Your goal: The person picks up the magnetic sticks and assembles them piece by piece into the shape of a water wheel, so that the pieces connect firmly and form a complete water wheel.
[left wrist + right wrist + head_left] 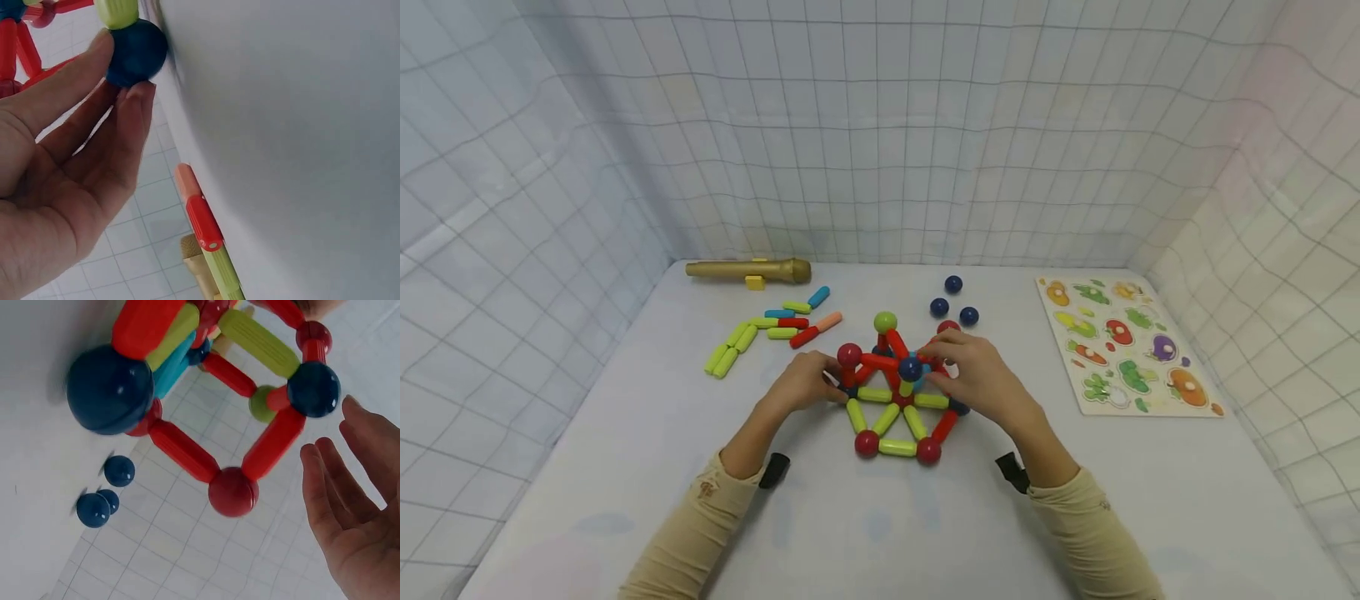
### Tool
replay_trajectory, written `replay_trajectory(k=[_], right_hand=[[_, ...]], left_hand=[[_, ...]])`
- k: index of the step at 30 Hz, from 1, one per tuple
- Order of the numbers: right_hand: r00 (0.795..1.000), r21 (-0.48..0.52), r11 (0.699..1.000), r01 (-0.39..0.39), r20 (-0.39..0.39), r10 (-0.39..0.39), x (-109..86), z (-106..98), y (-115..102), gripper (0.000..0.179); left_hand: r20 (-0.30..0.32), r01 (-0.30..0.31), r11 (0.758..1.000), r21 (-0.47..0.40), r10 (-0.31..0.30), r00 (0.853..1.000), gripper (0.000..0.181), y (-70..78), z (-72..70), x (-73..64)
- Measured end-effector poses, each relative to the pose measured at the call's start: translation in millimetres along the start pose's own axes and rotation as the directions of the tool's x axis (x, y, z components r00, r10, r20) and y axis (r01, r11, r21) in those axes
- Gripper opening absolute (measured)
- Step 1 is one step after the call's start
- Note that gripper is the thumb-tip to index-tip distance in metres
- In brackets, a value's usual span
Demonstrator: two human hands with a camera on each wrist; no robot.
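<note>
A magnetic stick-and-ball structure (897, 448) stands on the table, built of red, lime and blue sticks joined by red, dark blue and green balls. At its left side my left hand (803, 383) pinches a dark blue ball (137, 53) between thumb and fingertips; a lime stick (117, 12) joins that ball. My right hand (981, 379) is at the structure's right side, its fingers loosely bent. In the right wrist view those fingers (315, 481) are apart from the raised blue ball (314, 389) and hold nothing.
Behind the structure lie several loose dark blue balls (953, 284). Loose lime, red and blue sticks (782, 332) are spread at the back left, before a gold toy microphone (748, 270). A vegetable puzzle board (1131, 346) lies at right. Grid-patterned cloth walls (880, 167) surround the table.
</note>
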State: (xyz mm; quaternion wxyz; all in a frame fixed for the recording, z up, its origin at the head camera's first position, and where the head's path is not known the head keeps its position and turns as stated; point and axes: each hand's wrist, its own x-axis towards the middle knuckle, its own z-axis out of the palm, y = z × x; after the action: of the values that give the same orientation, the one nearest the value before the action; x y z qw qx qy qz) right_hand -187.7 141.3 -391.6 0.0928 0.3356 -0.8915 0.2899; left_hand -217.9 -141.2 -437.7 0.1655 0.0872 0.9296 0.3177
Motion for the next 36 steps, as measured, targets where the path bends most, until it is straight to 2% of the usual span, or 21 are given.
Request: replay_trajectory(k=[3,7,11,14,16,19,22,25,28,31,34,36], right_hand=[[0.997,-0.069,0.995,0.075,-0.015,-0.077,4.2,11.4,-3.5,0.027],[0.989,-0.129,0.984,0.125,-0.068,-0.135,6.0,21.6,-6.2,0.025],[0.981,-0.182,0.976,0.123,-0.124,-0.147,4.5,23.4,-8.0,0.026],[0.981,-0.203,0.974,0.104,-0.138,-0.134,3.2,24.5,-9.6,0.027],[0.982,-0.196,0.975,0.102,-0.136,-0.130,2.8,25.8,-10.6,0.028],[0.983,-0.184,0.977,0.110,-0.124,-0.134,3.3,27.4,-12.1,0.030],[0.985,-0.182,0.977,0.114,-0.105,-0.134,3.9,27.7,-13.3,0.031],[0.987,-0.183,0.976,0.114,-0.092,-0.133,4.2,27.4,-13.7,0.031],[0.986,-0.189,0.975,0.119,-0.091,-0.138,4.2,27.4,-13.2,0.031],[0.985,-0.193,0.974,0.120,-0.095,-0.141,3.7,27.5,-11.9,0.031],[0.985,-0.182,0.976,0.121,-0.101,-0.141,3.7,27.3,-11.0,0.031],[0.985,-0.175,0.977,0.120,-0.103,-0.139,3.8,27.1,-10.8,0.030]], left_hand=[[0.013,0.009,1.000,-0.001,-0.009,1.000,0.033,0.2,-3.3,2.8],[0.012,0.016,1.000,0.010,-0.017,1.000,0.036,3.8,-6.9,12.9],[-0.006,-0.029,1.000,-0.003,0.029,1.000,0.040,11.9,-7.2,30.6],[-0.013,-0.055,0.998,-0.027,0.055,0.998,0.040,13.6,-9.1,40.0],[-0.053,-0.056,0.998,0.010,0.056,0.997,0.036,10.7,-13.7,42.6],[-0.176,-0.003,0.988,0.152,0.030,0.984,0.028,1.9,-24.8,43.3],[-0.272,0.097,0.948,0.304,-0.011,0.962,0.025,-8.9,-33.9,45.1],[-0.283,0.148,0.900,0.410,-0.029,0.959,0.025,-19.8,-36.4,50.7],[-0.289,0.150,0.857,0.494,-0.001,0.957,0.018,-25.0,-34.8,53.7],[-0.294,0.129,0.823,0.553,0.047,0.955,0.013,-24.0,-32.7,53.3],[-0.279,0.128,0.774,0.620,0.065,0.958,0.017,-21.0,-31.2,52.5],[-0.264,0.130,0.754,0.644,0.059,0.963,0.021,-19.6,-29.9,52.3]])
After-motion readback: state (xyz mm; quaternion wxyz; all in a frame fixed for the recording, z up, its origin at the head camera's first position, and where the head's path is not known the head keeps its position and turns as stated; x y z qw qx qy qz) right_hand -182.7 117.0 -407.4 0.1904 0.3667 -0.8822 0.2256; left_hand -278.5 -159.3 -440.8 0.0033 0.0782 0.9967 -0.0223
